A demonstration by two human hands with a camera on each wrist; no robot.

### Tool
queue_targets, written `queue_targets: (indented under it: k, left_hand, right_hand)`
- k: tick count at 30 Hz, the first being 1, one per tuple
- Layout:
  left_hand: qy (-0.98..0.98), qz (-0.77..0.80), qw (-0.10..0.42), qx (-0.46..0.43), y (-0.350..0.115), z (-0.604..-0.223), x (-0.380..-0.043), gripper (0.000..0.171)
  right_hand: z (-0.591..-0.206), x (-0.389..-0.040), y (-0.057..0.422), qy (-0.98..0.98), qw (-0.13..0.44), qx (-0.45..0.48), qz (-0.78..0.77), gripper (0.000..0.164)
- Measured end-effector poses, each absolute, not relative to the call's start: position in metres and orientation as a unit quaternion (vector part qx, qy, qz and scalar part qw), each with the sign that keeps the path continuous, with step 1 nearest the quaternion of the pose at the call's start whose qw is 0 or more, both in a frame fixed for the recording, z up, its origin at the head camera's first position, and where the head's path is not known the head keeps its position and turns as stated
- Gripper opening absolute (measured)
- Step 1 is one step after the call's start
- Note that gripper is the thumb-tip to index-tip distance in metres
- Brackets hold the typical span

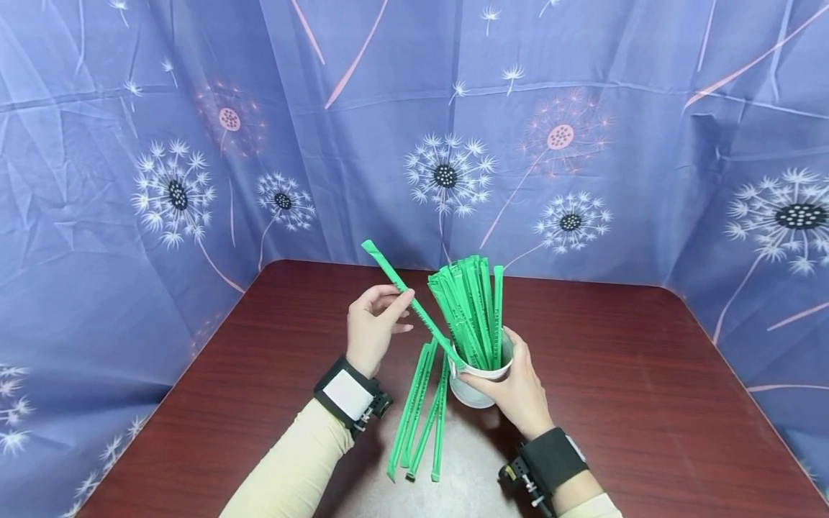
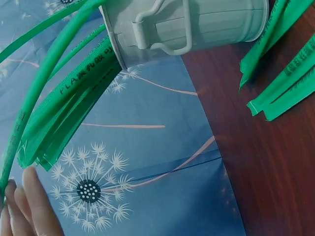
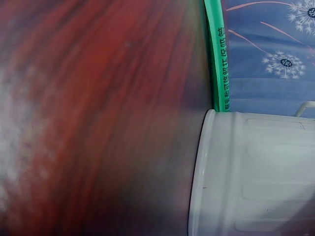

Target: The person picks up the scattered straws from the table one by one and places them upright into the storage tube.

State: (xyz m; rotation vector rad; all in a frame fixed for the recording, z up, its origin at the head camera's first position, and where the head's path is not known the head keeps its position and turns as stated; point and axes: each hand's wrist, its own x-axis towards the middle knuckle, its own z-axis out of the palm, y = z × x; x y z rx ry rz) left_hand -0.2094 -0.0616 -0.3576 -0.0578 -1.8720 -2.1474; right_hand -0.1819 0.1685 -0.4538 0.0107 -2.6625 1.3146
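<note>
Between thumb and fingers, my left hand (image 1: 370, 327) pinches a green wrapped straw (image 1: 424, 316). That straw slants down to the right, its lower end at the near left rim of a small white pail (image 1: 473, 396). My right hand (image 1: 523, 396) grips the pail from the right, thumb at the front rim. A bunch of green wrapped straws (image 1: 468, 309) stands in the pail. In the left wrist view, the pail (image 2: 221, 24) shows its side handle, and my left fingers (image 2: 42, 206) appear at the lower left. The right wrist view shows the pail (image 3: 266, 172) and one straw (image 3: 218, 59), not the hand.
Several loose wrapped straws (image 1: 414, 410) lie on the dark red wooden table (image 1: 622, 374), left of and in front of the pail. Behind the table's far edge hangs a blue dandelion-print curtain (image 1: 363, 151), which also runs along both sides.
</note>
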Motion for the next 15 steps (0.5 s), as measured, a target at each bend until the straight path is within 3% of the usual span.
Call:
queue_targets:
  k: [15]
  left_hand:
    - [-0.645, -0.724, 0.243, -0.012, -0.0594, -0.3594, -0.2107, 0.021]
  right_hand:
    - [-0.4547, -0.1824, 0.1689, -0.893, 0.1, 0.009, 0.438, 0.11]
